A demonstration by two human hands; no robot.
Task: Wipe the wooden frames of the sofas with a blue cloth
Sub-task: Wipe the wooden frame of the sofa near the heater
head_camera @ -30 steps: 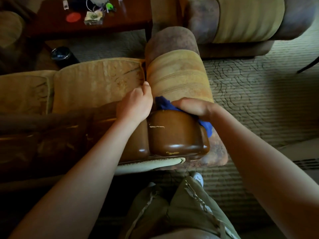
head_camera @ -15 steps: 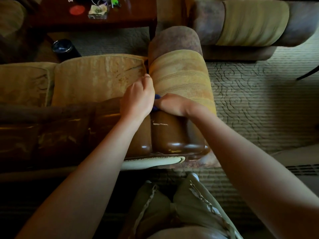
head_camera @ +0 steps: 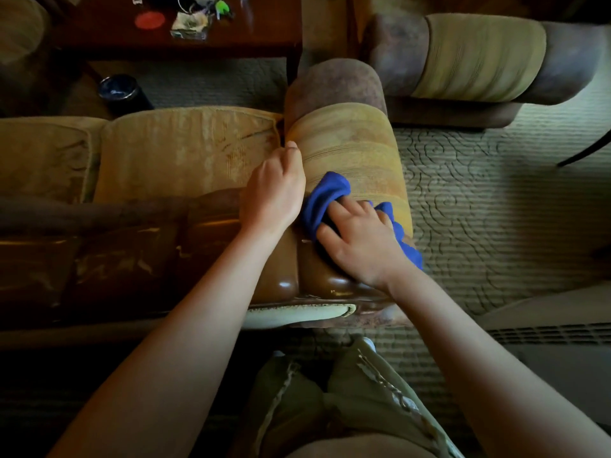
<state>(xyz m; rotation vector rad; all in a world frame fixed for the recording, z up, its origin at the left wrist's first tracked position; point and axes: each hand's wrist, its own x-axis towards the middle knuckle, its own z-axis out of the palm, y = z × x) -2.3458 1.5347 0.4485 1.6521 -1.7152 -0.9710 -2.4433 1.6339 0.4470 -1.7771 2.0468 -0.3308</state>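
Note:
The blue cloth [head_camera: 325, 201] lies bunched on the glossy brown wooden frame [head_camera: 330, 279] at the corner of the near sofa, where it meets the yellow padded armrest [head_camera: 350, 150]. My right hand [head_camera: 358, 244] lies over the cloth, fingers spread and slightly curled into it, pressing it against the frame. My left hand [head_camera: 272, 196] sits just left of it, fingers tucked into the gap between the seat-back cushion [head_camera: 185, 153] and the armrest, thumb up. Part of the cloth hangs off the armrest's right side.
A second sofa [head_camera: 479, 57] stands at the upper right across patterned carpet [head_camera: 479, 200]. A dark coffee table [head_camera: 185, 31] with small items is at the top left, and a dark cup [head_camera: 122, 94] stands on the floor beside it. My knees are below.
My right hand has turned palm down and slid right and toward me along the frame, and much more of the blue cloth shows. My left hand has hardly moved.

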